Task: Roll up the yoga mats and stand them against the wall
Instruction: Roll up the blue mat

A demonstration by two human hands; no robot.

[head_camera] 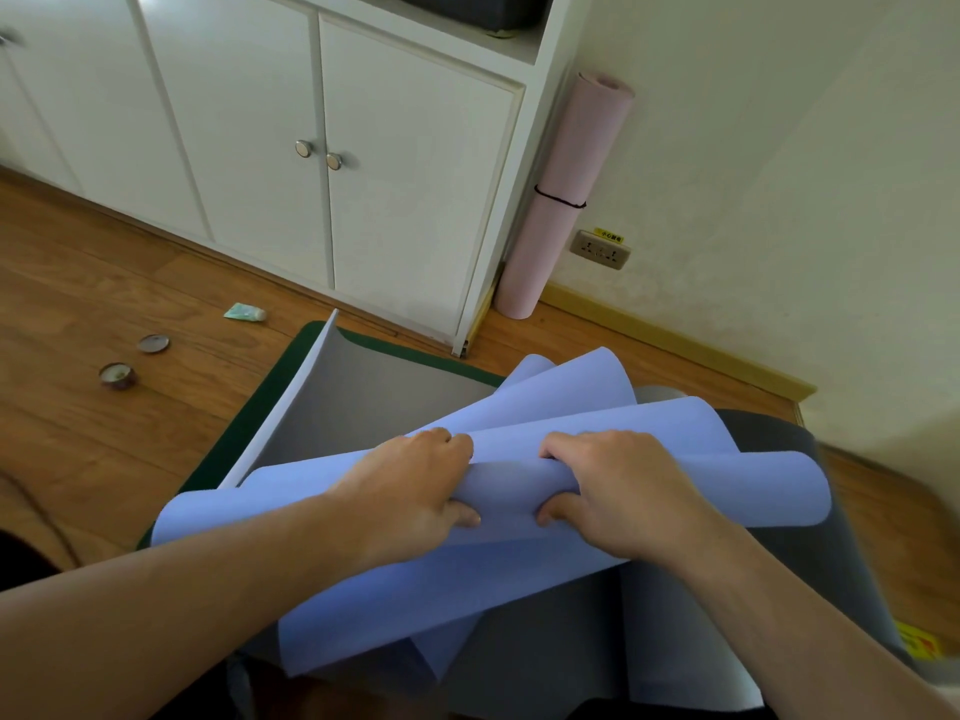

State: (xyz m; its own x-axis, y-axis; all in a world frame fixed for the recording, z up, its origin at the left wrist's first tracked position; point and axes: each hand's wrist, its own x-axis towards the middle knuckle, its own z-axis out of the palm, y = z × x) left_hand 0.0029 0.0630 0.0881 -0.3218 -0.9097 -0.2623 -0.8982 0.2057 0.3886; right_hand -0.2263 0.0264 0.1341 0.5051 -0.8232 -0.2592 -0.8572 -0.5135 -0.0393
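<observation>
1. Step in hand: rolling of the blue mat (545,402), judged from the loose, fanned layers; the roll is untidy and only partly formed.
2. The blue mat is found near centre on the floor (104,283), its grey underside turned up at the far left; it lies over a dark green mat (270,392) and a grey mat (810,511) at the right.
3. The left hand (410,485) is curled round the near fold of the blue mat, fingers wrapped over the far side and thumb tucked on the near side.
4. The right hand (618,491) is clamped on the same fold just beside the left, fingers over the top, thumb underneath.
5. A pink mat (561,194) is already rolled, banded, and stood upright in the far corner between the white cabinet (405,200) and the wall (779,174).
6. A small tube (244,313) and two small round tins (135,361) are seen on the floor at far left.
7. Next move, as judged: the layers need to be tightened and squared so the edges line up, then rolled forward evenly with both hands.
8. How many mats are stacked underneath cannot be told for sure; possibly three, as the near edge is blurred.
</observation>
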